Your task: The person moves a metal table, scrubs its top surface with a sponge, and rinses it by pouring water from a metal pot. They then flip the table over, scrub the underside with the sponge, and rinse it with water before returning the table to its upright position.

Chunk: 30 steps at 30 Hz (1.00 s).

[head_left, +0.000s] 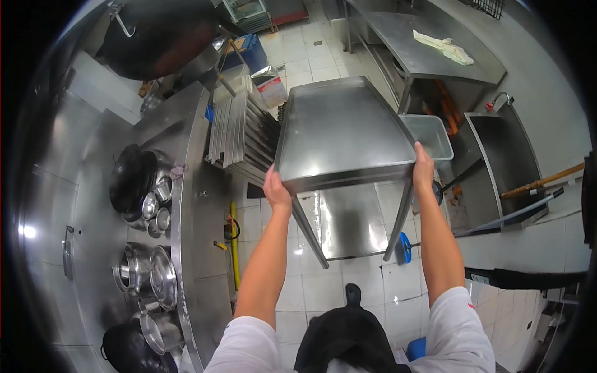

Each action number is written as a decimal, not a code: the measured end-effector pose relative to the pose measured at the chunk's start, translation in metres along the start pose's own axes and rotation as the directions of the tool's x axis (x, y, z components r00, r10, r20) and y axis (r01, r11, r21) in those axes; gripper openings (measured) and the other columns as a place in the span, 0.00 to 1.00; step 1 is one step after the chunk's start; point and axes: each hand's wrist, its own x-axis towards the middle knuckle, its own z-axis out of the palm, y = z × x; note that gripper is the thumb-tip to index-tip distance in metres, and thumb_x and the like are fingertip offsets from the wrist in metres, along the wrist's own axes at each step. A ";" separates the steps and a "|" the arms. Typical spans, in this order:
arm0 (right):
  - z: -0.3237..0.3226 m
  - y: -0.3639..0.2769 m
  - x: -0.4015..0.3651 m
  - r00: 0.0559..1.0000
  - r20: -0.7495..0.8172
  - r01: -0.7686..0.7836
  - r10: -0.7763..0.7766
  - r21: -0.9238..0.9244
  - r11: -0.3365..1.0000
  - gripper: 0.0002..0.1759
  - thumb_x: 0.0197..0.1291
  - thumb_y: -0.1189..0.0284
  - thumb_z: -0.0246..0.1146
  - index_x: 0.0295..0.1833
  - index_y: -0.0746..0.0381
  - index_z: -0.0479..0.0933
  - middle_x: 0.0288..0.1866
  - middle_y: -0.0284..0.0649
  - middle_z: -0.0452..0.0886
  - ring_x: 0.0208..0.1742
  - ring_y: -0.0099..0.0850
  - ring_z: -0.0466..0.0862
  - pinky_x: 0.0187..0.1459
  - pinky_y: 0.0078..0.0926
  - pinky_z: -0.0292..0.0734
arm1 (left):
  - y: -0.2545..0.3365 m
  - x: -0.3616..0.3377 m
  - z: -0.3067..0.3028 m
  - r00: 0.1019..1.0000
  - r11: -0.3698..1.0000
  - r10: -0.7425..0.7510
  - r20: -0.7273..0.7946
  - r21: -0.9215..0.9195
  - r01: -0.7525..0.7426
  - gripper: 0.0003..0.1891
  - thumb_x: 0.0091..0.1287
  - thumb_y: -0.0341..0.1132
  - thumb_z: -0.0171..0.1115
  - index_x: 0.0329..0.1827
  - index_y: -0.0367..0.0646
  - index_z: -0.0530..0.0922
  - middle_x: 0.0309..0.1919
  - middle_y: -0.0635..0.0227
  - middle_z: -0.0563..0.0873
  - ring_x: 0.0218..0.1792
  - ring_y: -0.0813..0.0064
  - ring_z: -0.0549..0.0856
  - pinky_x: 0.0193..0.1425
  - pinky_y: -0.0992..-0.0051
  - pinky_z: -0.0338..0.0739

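A stainless steel table (pixel 345 127) with a raised rim and a lower shelf (pixel 351 221) stands in front of me, its top bare. My left hand (pixel 277 188) grips the near left corner, fingers wrapped around the edge. At the near right corner, my right hand (pixel 423 165) is closed on the rim, thumb on top. Both arms reach straight forward. The fingers under the edge are partly hidden. Close to my left hand, beyond the table's left side, is a stack of metal racks or trays (pixel 239 130). A clear plastic bin (pixel 429 137) sits by the right side.
On the left, a steel counter holds pots (pixel 134 267), lids and dark woks (pixel 130 180). A yellow pole (pixel 234 242) stands beside it. At right are a sink (pixel 504 149), a wooden handle (pixel 541 180) and another steel table (pixel 429 50) with a cloth (pixel 443 46). White tiles (pixel 298 62) cover the floor.
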 end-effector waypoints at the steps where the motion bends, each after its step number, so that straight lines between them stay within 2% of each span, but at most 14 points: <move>1: -0.018 0.011 -0.016 0.987 0.121 -0.121 0.107 0.117 0.986 0.28 0.68 0.56 0.53 0.58 0.70 0.77 0.58 0.53 0.81 0.61 0.44 0.78 0.60 0.33 0.69 | 0.001 -0.023 -0.012 1.000 1.000 -0.004 0.003 -0.006 0.004 0.24 0.69 0.41 0.48 0.61 0.34 0.75 0.53 0.58 0.82 0.55 0.64 0.79 0.62 0.69 0.68; 3: -0.053 0.029 -0.054 0.963 0.211 -0.202 0.170 0.139 0.970 0.30 0.68 0.55 0.55 0.61 0.71 0.74 0.61 0.50 0.78 0.63 0.39 0.76 0.63 0.29 0.66 | 0.003 -0.073 -0.038 0.949 0.951 -0.236 0.207 -0.151 0.269 0.28 0.67 0.38 0.52 0.70 0.38 0.66 0.63 0.62 0.76 0.62 0.66 0.74 0.67 0.70 0.64; 4: -0.069 0.039 -0.073 0.925 0.311 -0.278 0.219 0.159 0.947 0.33 0.68 0.54 0.56 0.64 0.72 0.71 0.65 0.48 0.76 0.66 0.35 0.73 0.65 0.26 0.63 | 0.002 -0.098 -0.052 0.927 0.937 -0.281 0.249 -0.139 0.321 0.30 0.67 0.38 0.55 0.72 0.38 0.63 0.64 0.61 0.75 0.64 0.67 0.72 0.69 0.70 0.62; 5: -0.081 0.052 -0.093 0.922 0.310 -0.286 0.234 0.135 0.949 0.33 0.68 0.53 0.57 0.64 0.72 0.72 0.63 0.48 0.77 0.64 0.35 0.74 0.65 0.27 0.64 | -0.001 -0.121 -0.064 0.905 0.923 -0.313 0.289 -0.132 0.362 0.33 0.66 0.38 0.57 0.74 0.39 0.60 0.65 0.61 0.73 0.65 0.68 0.71 0.70 0.70 0.61; 6: -0.091 0.069 -0.112 0.919 0.309 -0.292 0.246 0.112 0.950 0.32 0.68 0.53 0.58 0.64 0.71 0.72 0.61 0.48 0.78 0.63 0.35 0.74 0.65 0.28 0.64 | -0.023 -0.143 -0.077 0.897 0.914 -0.387 0.215 -0.042 0.404 0.35 0.66 0.37 0.59 0.75 0.39 0.58 0.66 0.59 0.73 0.66 0.68 0.70 0.71 0.70 0.59; 7: -0.103 0.090 -0.130 0.903 0.336 -0.311 0.269 0.080 0.947 0.33 0.68 0.52 0.58 0.63 0.72 0.72 0.60 0.47 0.78 0.62 0.35 0.75 0.64 0.28 0.64 | -0.012 -0.167 -0.088 0.869 0.906 -0.376 0.322 -0.071 0.418 0.35 0.67 0.37 0.59 0.76 0.40 0.57 0.68 0.58 0.70 0.68 0.66 0.68 0.72 0.70 0.57; 10: -0.133 0.128 -0.194 0.860 0.340 -0.391 0.380 -0.037 0.920 0.34 0.67 0.50 0.58 0.61 0.72 0.74 0.57 0.44 0.80 0.59 0.32 0.76 0.61 0.29 0.67 | -0.029 -0.225 -0.122 0.819 0.865 -0.463 0.339 -0.030 0.502 0.35 0.70 0.39 0.57 0.76 0.36 0.55 0.73 0.55 0.64 0.73 0.63 0.63 0.74 0.69 0.55; 14: -0.171 0.150 -0.272 0.810 0.323 -0.471 0.489 -0.137 0.871 0.33 0.68 0.49 0.57 0.60 0.70 0.75 0.54 0.41 0.81 0.54 0.30 0.76 0.57 0.29 0.69 | -0.055 -0.294 -0.169 0.796 0.843 -0.538 0.279 0.153 0.516 0.35 0.72 0.42 0.54 0.77 0.38 0.53 0.74 0.54 0.62 0.74 0.62 0.61 0.75 0.69 0.55; 16: -0.192 0.146 -0.303 0.800 0.297 -0.467 0.522 -0.240 0.851 0.32 0.68 0.48 0.56 0.60 0.68 0.76 0.51 0.39 0.81 0.50 0.29 0.76 0.54 0.29 0.70 | -0.061 -0.322 -0.188 0.839 0.895 -0.443 0.316 0.210 0.394 0.33 0.73 0.41 0.52 0.77 0.40 0.53 0.72 0.54 0.65 0.72 0.63 0.63 0.74 0.70 0.56; 18: -0.218 0.157 -0.341 0.822 0.325 -0.427 0.467 -0.191 0.884 0.32 0.69 0.48 0.53 0.59 0.67 0.77 0.49 0.39 0.81 0.48 0.29 0.76 0.52 0.29 0.71 | -0.033 -0.353 -0.208 0.786 0.868 -0.493 0.372 0.266 0.419 0.33 0.74 0.42 0.51 0.77 0.40 0.51 0.73 0.51 0.62 0.73 0.60 0.62 0.74 0.70 0.55; 21: -0.247 0.158 -0.372 0.809 0.304 -0.441 0.502 -0.250 0.862 0.33 0.71 0.48 0.51 0.62 0.67 0.75 0.55 0.41 0.80 0.53 0.32 0.77 0.56 0.31 0.70 | -0.040 -0.406 -0.228 0.795 0.877 -0.477 0.375 0.266 0.401 0.34 0.74 0.42 0.49 0.78 0.41 0.48 0.75 0.51 0.59 0.75 0.58 0.59 0.76 0.68 0.54; 25: -0.302 0.187 -0.417 0.730 0.308 -0.501 0.610 -0.366 0.784 0.39 0.72 0.45 0.45 0.72 0.68 0.63 0.72 0.45 0.67 0.73 0.37 0.64 0.71 0.33 0.55 | -0.034 -0.484 -0.253 0.797 0.873 -0.479 0.367 0.292 0.391 0.34 0.74 0.41 0.48 0.78 0.41 0.45 0.75 0.50 0.57 0.76 0.56 0.57 0.76 0.67 0.53; 28: -0.356 0.286 -0.418 0.814 0.319 -0.420 0.486 -0.256 0.871 0.44 0.70 0.41 0.45 0.71 0.71 0.62 0.74 0.47 0.64 0.75 0.38 0.60 0.73 0.36 0.51 | -0.021 -0.532 -0.262 0.731 0.815 -0.572 0.372 0.356 0.456 0.35 0.73 0.40 0.47 0.78 0.41 0.44 0.76 0.49 0.56 0.76 0.54 0.57 0.77 0.67 0.52; 30: -0.375 0.255 -0.437 0.767 0.273 -0.486 0.581 -0.344 0.803 0.41 0.72 0.44 0.44 0.73 0.70 0.59 0.74 0.46 0.64 0.75 0.37 0.61 0.73 0.34 0.52 | -0.025 -0.567 -0.262 0.754 0.865 -0.501 0.426 0.277 0.418 0.36 0.73 0.41 0.48 0.78 0.41 0.44 0.76 0.48 0.54 0.76 0.53 0.56 0.77 0.66 0.51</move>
